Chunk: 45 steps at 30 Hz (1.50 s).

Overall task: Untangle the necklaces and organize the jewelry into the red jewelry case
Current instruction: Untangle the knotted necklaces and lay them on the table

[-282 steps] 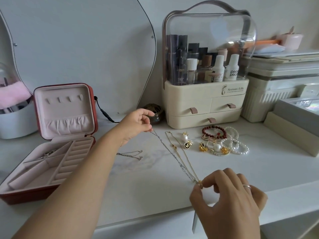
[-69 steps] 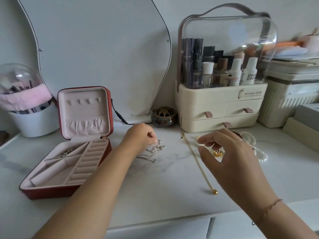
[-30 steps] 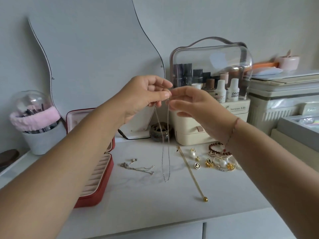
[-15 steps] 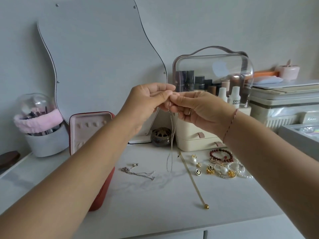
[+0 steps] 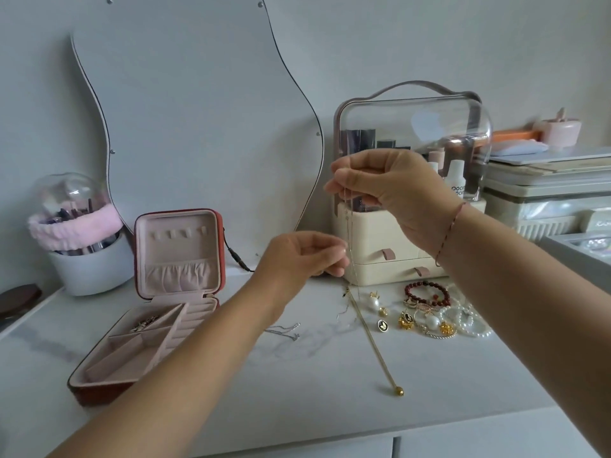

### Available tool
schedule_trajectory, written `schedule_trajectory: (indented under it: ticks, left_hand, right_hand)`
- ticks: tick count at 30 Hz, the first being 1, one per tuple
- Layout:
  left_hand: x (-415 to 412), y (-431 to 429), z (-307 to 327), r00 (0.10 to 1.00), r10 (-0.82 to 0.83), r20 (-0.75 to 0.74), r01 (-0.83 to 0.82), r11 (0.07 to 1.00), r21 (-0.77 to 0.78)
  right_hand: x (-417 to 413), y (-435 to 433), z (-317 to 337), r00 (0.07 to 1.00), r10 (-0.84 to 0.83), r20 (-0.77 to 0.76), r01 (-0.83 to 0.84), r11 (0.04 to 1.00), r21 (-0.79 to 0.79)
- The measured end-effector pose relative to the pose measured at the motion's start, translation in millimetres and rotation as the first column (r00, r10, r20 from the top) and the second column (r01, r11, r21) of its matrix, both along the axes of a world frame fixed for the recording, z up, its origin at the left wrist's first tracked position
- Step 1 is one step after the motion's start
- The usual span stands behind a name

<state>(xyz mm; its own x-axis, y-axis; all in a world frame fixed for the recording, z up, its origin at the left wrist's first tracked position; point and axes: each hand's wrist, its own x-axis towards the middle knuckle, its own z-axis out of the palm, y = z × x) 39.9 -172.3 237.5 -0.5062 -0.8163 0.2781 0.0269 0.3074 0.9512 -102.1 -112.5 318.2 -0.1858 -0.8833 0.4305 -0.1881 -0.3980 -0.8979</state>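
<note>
Necklace (image 5: 349, 233), thin and pale, a fine silvery-gold chain almost lost against the cream drawers behind, hanging in a doubled strand well above the surface (image 5: 297, 385). Raised high by the right hand (image 5: 393, 193), fingers (image 5: 344, 180) pinched on the top of the chain, likely so that the chain's own weight pulls the strands straight and shows any knot. Met lower down by the left hand (image 5: 304, 256), fingers (image 5: 340, 256) pinched at the strand, seemingly to part or steady it. Lower end trailing near a long gold chain with a ball end (image 5: 373, 342) stretched flat on the surface, probably laid out to stay separate. Small silver chain (image 5: 284, 330) lying loose near the left forearm. Earrings (image 5: 380, 309), red bead bracelet (image 5: 426, 292) and pearl bracelets (image 5: 469, 322) clustered to the right, apparently waiting. Red jewelry case (image 5: 165, 292) open at the left, lid upright, one compartment already holding some silver jewelry; the rest look empty.
</note>
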Motion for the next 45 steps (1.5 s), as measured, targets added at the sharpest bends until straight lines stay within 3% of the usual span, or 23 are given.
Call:
schedule_trajectory:
  ticks: [5,13,19,23,27,30,36,39,45]
  left_hand:
    - [3,-3,-20,0.997,0.007,0.072,-0.005,1.000,-0.028]
    - [1,6,-39,0.967,-0.229,0.111,0.221,0.972,0.078]
    - [3,15,-50,0.981,-0.188,0.042,0.183,0.977,0.107]
    - [6,15,-60,0.983,-0.153,0.101,0.141,0.983,0.117]
    - [7,5,-69,0.994,-0.010,0.107,-0.013,0.978,0.210]
    - [4,-8,-70,0.996,0.086,0.009,-0.082,0.907,0.413]
    - [2,-48,-47,0.931,0.230,-0.283,0.065,0.659,0.749]
    - [6,-64,-43,0.856,0.294,-0.426,0.176,0.607,0.775]
    - [-3,-78,-42,0.823,0.242,-0.513,0.263,0.639,0.723]
  right_hand:
    - [1,4,11,1.000,-0.026,-0.003,0.026,0.996,-0.083]
    - [4,7,21,0.998,-0.042,-0.044,0.037,0.993,-0.113]
    - [3,9,22,0.998,-0.042,-0.035,0.038,0.992,-0.122]
    - [2,10,24,0.999,-0.042,-0.007,0.040,0.988,-0.147]
    - [1,16,30,0.999,-0.043,0.014,0.045,0.983,-0.178]
    - [-2,27,30,0.999,-0.029,-0.017,0.025,0.983,-0.185]
    - [3,72,-16,0.974,-0.012,-0.228,-0.029,0.984,-0.173]
    - [7,86,-63,0.931,-0.122,-0.343,0.061,0.981,-0.183]
    - [10,91,-138,0.797,-0.315,-0.515,0.175,0.937,-0.302]
